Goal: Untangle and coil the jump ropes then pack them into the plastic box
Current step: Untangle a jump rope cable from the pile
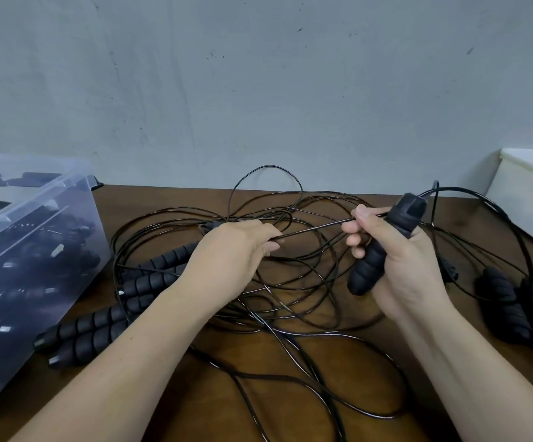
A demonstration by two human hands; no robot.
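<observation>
Closest to me, slack cords (290,374) trail off the table (195,409) edge between the two forearms. A little further in, the left hand (236,250) lies knuckles up, its fingers curled round a single cord (316,229), which runs straight and taut across to the right hand (396,260). That hand is wrapped round a black foam handle (373,256), held upright and tilted a bit, with the thumb and forefinger up near the far end of the taut cord (whether they actually pinch it, I can't tell). Under and around both hands sprawls the tangle (294,282), loops of thin black cord crossing every which way, one loop arching up beyond the left hand. To the left of the left hand a cluster of handles (93,323) lies on the table, touching or nearly so. To the right of the right hand, two more handles (507,307) lie side by side. Further left sits the clear plastic box (51,194), with dark ropes already inside. Beyond the right hand a white bin (526,205) stands at the table's far corner, and behind everything is a grey wall (259,90).
</observation>
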